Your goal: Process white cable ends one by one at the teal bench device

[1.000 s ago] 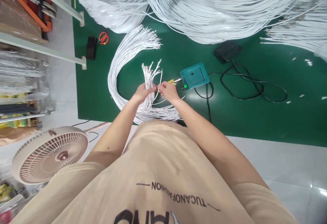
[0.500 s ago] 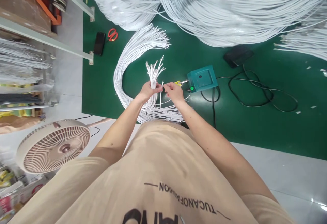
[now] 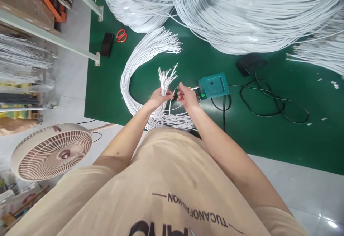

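My left hand [image 3: 159, 98] is closed around a bunch of white cables [image 3: 166, 80], their tips fanned upward above the fist. One single cable [image 3: 170, 106] stands apart from the bunch, its end at my left thumb and fingertips. Just to the right is my right hand [image 3: 187, 97], fingers loosely bent and apart, with nothing visible in them. A small gap separates it from the single cable's end. Behind the right hand, a teal box [image 3: 213, 86] with a green knob and a metal prong sits on the table; the hand partly hides the prong.
The green table [image 3: 268, 135] bears a curved bundle of white cables [image 3: 127, 74] and large cable heaps [image 3: 236, 17] at the back. A black phone [image 3: 107, 45], red-handled scissors [image 3: 122, 36] and a black foot pedal [image 3: 249, 64] with its cord lie there. A fan [image 3: 53, 152] stands left.
My right hand has opened its pinch and drawn slightly right, away from the single cable's end. My left hand still grips the bunch. The view has shifted a little.
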### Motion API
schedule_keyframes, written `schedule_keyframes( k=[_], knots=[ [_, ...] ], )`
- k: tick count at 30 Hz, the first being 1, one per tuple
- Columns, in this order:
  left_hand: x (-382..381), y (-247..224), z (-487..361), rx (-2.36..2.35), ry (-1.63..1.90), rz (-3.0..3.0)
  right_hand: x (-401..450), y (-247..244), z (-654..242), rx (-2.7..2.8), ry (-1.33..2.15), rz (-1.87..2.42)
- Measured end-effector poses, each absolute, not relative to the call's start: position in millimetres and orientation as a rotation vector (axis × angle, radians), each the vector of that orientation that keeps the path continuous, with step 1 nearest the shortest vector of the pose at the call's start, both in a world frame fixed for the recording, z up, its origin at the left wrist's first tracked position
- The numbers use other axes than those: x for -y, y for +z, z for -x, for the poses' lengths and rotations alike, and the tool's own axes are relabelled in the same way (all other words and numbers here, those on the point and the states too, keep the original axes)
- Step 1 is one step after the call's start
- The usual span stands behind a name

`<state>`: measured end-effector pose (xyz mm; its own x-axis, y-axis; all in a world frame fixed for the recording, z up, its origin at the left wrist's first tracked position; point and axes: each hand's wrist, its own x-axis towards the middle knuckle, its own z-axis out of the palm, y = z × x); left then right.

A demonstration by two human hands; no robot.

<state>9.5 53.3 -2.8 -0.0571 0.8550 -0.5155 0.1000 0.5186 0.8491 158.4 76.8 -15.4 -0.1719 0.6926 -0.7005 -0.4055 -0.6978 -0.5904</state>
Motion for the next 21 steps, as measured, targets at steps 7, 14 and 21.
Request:
schedule_keyframes(
  k=[7, 14, 21],
  knots=[
    [-52.0, -2.9, -10.0, -1.521, 0.709, -0.884, -73.2, -16.0, -147.6, 0.590, 1.845, 1.543],
    [-53.3, -0.8, -11.2, -1.565, 0.716, -0.892, -71.4, -14.5, -155.1, 0.102, 2.191, 1.270],
    [-51.5, 0.9, -12.2, -1.497, 0.724, -0.841, -75.7, -18.2, -158.0, 0.303, 2.126, 1.255]
  ],
)
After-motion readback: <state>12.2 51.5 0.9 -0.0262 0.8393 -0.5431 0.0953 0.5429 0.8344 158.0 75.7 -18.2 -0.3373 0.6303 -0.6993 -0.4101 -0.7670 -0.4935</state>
